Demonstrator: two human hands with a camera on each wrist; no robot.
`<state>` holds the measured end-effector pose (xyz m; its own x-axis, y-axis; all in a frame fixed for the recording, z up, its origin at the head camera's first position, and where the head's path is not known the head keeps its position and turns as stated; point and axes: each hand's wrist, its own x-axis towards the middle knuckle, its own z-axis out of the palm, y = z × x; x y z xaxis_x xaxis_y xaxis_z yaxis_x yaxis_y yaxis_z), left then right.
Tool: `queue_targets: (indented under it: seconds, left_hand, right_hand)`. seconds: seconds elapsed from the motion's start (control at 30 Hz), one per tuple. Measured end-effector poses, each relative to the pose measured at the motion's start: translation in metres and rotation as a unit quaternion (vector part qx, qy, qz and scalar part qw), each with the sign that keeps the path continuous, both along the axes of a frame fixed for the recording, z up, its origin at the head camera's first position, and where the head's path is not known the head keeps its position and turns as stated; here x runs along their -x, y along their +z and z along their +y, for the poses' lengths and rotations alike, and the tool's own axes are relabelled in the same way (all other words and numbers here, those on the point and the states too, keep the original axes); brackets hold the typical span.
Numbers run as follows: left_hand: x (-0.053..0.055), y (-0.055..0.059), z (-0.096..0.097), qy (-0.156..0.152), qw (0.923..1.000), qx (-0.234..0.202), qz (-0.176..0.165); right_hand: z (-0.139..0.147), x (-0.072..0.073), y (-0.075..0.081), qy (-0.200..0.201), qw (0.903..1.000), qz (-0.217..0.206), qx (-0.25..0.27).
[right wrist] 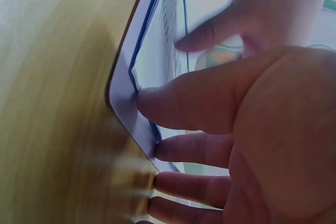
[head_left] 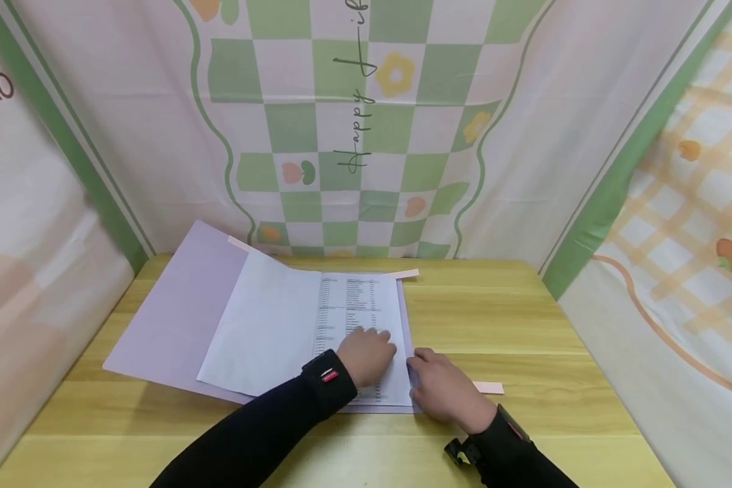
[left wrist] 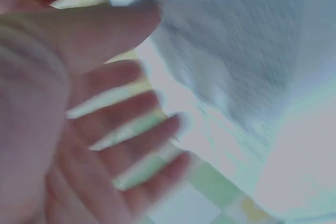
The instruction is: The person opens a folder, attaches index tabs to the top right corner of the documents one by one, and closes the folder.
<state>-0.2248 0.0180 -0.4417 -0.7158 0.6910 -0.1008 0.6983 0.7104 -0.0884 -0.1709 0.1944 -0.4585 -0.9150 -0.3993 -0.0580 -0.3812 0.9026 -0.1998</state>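
A light purple folder (head_left: 171,305) lies spread on the table, its left cover tilted up off the wood. Inside it are a blank white page (head_left: 262,318) on the left and a printed sheet (head_left: 360,298) with columns of text on the right. My left hand (head_left: 366,356) is over the printed sheet; in the left wrist view its fingers (left wrist: 126,116) look spread and blurred. At the folder's right edge is my right hand (head_left: 442,386). In the right wrist view its thumb (right wrist: 178,103) rests on the folder's rim, and the other fingers extend along the edge and the wood.
Pale pink strips stick out around the folder, one (head_left: 405,274) at the top right and another (head_left: 488,388) beside my right hand. The wooden table (head_left: 494,312) extends to the right. A patterned cloth (head_left: 341,135) hangs behind the table and along both sides.
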Motion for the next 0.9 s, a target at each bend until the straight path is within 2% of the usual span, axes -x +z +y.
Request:
queue_targets:
  seconds: [0.13, 0.23, 0.33, 0.47, 0.6, 0.7, 0.83, 0.9]
  left_hand:
    - [0.027, -0.005, 0.008, -0.055, 0.9973, 0.04, 0.028]
    - [0.044, -0.01, 0.01, -0.078, 0.9954, 0.056, 0.009]
    - [0.054, -0.015, 0.01, -0.078, 0.9959, 0.039, -0.022]
    - [0.06, -0.018, 0.009, -0.074, 0.9962, 0.018, -0.042]
    - [0.064, -0.016, 0.009, -0.093, 0.9945, 0.023, -0.042]
    - [0.066, -0.011, 0.008, -0.125, 0.9912, 0.025, -0.037]
    - [0.068, -0.006, 0.004, -0.182, 0.9824, 0.034, -0.025]
    - [0.069, -0.004, 0.002, -0.197, 0.9791, 0.04, -0.029]
  right_hand:
    - [0.001, -0.001, -0.001, -0.008, 1.0, -0.004, 0.002]
    - [0.001, -0.001, -0.001, -0.009, 1.0, -0.001, 0.003]
    - [0.002, 0.0, -0.003, -0.003, 1.0, 0.008, -0.001]
    - [0.003, 0.001, -0.005, -0.004, 0.9999, 0.013, -0.008]
    - [0.005, 0.001, -0.006, -0.005, 0.9998, 0.015, -0.013]
    - [0.006, 0.0, -0.006, 0.003, 0.9996, 0.021, -0.017]
    - [0.005, 0.0, -0.007, 0.014, 0.9995, 0.023, -0.019]
    - [0.005, 0.0, -0.007, 0.018, 0.9995, 0.021, -0.016]
